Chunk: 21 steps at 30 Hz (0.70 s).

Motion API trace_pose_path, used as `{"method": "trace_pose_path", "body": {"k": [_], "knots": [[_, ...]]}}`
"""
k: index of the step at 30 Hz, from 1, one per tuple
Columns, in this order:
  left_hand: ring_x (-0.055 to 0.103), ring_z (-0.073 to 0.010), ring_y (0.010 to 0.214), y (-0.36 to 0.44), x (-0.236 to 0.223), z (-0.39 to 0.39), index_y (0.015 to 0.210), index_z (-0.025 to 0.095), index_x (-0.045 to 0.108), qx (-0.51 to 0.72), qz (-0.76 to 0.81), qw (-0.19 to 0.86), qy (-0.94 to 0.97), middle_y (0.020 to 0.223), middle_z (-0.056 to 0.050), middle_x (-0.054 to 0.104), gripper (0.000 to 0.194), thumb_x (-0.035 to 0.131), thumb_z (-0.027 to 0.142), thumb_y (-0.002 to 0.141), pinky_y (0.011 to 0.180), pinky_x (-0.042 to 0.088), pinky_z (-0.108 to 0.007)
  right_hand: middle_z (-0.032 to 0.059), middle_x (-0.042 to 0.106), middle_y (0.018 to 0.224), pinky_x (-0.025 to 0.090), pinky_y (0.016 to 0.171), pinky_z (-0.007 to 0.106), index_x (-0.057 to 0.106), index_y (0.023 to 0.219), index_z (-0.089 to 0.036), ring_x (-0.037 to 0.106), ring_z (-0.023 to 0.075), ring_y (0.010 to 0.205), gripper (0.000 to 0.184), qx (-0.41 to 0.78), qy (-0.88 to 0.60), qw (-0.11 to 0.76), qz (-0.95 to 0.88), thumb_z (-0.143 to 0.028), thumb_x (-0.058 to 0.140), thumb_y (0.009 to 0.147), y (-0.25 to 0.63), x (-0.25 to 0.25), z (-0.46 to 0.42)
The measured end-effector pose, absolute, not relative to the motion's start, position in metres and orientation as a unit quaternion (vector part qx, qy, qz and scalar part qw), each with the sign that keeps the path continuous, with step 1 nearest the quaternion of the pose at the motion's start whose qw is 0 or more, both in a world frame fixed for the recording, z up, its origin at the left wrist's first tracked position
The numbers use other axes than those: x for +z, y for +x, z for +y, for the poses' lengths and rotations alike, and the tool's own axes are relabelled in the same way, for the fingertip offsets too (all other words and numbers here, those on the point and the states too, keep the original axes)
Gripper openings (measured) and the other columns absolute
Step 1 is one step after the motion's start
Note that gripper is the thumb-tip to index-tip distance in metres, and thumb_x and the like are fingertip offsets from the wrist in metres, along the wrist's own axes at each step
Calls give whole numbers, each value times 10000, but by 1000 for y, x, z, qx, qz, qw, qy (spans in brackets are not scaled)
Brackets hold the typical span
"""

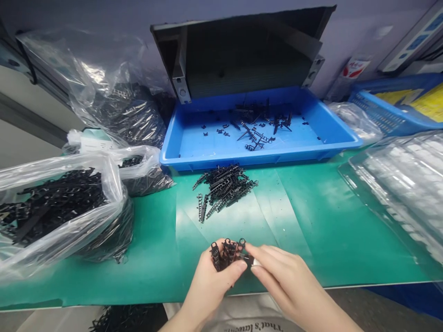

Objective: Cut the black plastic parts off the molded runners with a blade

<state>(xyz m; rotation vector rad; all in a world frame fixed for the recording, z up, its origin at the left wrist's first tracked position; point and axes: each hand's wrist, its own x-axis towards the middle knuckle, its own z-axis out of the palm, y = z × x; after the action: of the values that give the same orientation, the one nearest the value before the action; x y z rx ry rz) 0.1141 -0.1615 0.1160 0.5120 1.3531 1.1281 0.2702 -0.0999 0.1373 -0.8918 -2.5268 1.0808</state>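
Above the near edge of the green tabletop (311,221), the left hand (214,281) is closed around a bundle of black strips (215,256), and the right hand (285,272) pinches a small pale-and-dark item (256,262), too unclear to identify; a loosened left thumb could let the bundle splay, and too hard a press from the right fingertips could bend a thin ring; beyond, the loose pile (226,186) lies before the blue tray (263,157), where a careless sweep might scatter it

A labelled bottle (353,69) stands near a blue basket (382,109).
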Motion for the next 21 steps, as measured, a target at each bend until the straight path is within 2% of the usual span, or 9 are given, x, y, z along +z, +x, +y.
{"method": "trace_pose_path", "body": {"k": [6, 11, 21], "knots": [[481, -100, 615, 112, 116, -162, 805, 183, 625, 464, 614, 576, 274, 708, 20, 605, 102, 636, 239, 720, 441, 320, -180, 68, 665, 908, 466, 574, 348, 482, 1251, -149, 589, 239, 757, 351, 335, -303, 131, -883, -192, 364, 924, 268, 130, -103], [500, -114, 622, 113, 120, -162, 805, 177, 613, 458, 627, 561, 287, 718, 13, 619, 109, 621, 225, 708, 464, 352, -195, 39, 665, 907, 461, 566, 334, 471, 1258, -196, 589, 222, 755, 349, 348, -281, 137, -884, -186, 385, 920, 269, 130, -100], [408, -95, 534, 123, 126, -159, 696, 165, 563, 467, 661, 516, 280, 589, 44, 521, 77, 590, 237, 688, 474, 333, -213, 75, 677, 896, 489, 549, 328, 520, 1205, -134, 607, 223, 731, 331, 341, -301, 183, -872, -169, 365, 915, 268, 124, -109]]}}
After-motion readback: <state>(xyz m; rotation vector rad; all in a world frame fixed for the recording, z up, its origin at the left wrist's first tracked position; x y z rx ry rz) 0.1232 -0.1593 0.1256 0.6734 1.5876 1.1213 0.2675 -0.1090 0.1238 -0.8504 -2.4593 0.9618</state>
